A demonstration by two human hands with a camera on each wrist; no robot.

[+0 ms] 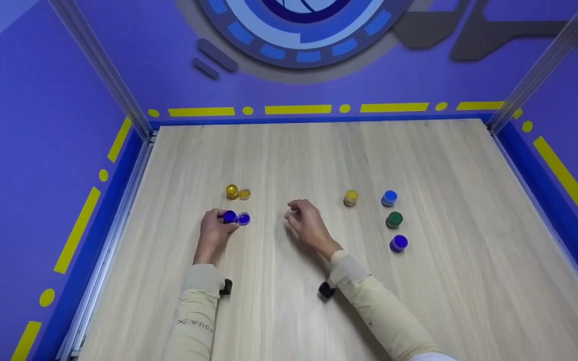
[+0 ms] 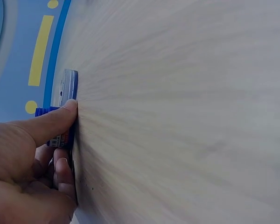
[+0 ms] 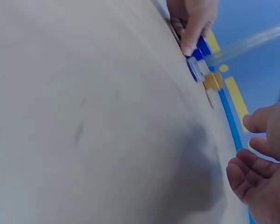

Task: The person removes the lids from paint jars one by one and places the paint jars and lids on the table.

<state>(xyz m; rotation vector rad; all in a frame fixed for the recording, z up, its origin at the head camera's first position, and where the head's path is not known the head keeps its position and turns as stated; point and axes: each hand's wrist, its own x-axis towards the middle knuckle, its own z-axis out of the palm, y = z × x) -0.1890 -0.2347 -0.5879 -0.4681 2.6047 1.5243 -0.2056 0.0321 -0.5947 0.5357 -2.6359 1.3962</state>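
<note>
My left hand (image 1: pixel 213 229) holds a small open jar of dark blue paint (image 1: pixel 229 216) between thumb and fingers, low at the table's left side. Its lid (image 1: pixel 244 218) lies inside up just to the right, near the thumb tip. In the left wrist view the thumb lies along the jar (image 2: pixel 60 139). My right hand (image 1: pixel 309 223) is over the middle of the table with fingers loosely bent and nothing in them. Behind the blue jar stands an open yellow jar (image 1: pixel 232 191), its lid (image 1: pixel 245 194) beside it.
Several capped paint jars stand to the right: a yellow one (image 1: pixel 350 197), a light blue one (image 1: pixel 389 198), a green one (image 1: pixel 394 219) and a violet-blue one (image 1: pixel 399 243). Blue printed walls enclose the wooden table (image 1: pixel 289 155) at the back and sides.
</note>
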